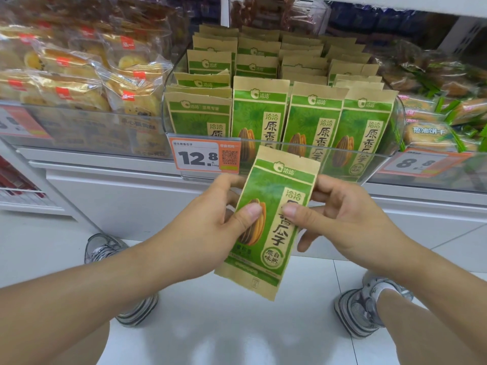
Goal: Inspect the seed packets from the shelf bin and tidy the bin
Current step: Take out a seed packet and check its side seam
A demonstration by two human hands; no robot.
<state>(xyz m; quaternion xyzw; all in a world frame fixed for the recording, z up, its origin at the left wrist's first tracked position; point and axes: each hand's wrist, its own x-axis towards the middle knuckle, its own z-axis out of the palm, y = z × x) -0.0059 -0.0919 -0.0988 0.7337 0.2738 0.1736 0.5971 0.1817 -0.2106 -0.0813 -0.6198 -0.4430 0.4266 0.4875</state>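
Head view, looking down over both forearms toward a shelf front. One seed packet (268,219) held out in the air before the shelf, below the bin's front lip, tilted with its top edge leaning right. Pinched from both sides: left hand (210,222) with thumb pressed flat on the printed seed picture and fingers curled behind the left edge; right hand (340,214) with thumb on the packet's middle right and fingers wrapped behind the right edge. Lower end of the packet hanging free beneath both hands, touching nothing.

Clear bin (342,147) on the shelf, its curved transparent front wall rising about halfway up the front row. Packed with rows of matching packets (311,114) standing upright, four across at the front; leftmost front one sitting lower than its three neighbours, tops further back uneven. Price tag (204,156) reading 12.8 clipped to the bin's front left corner, just up and left of the held packet's top edge.

Left of the bin, wrapped pastries (79,75) heaped behind a clear shelf guard. Right of it, green-wrapped snacks (442,111) close against the bin's side wall. White floor (224,333) below, open between two sneakers (361,309) set well apart.
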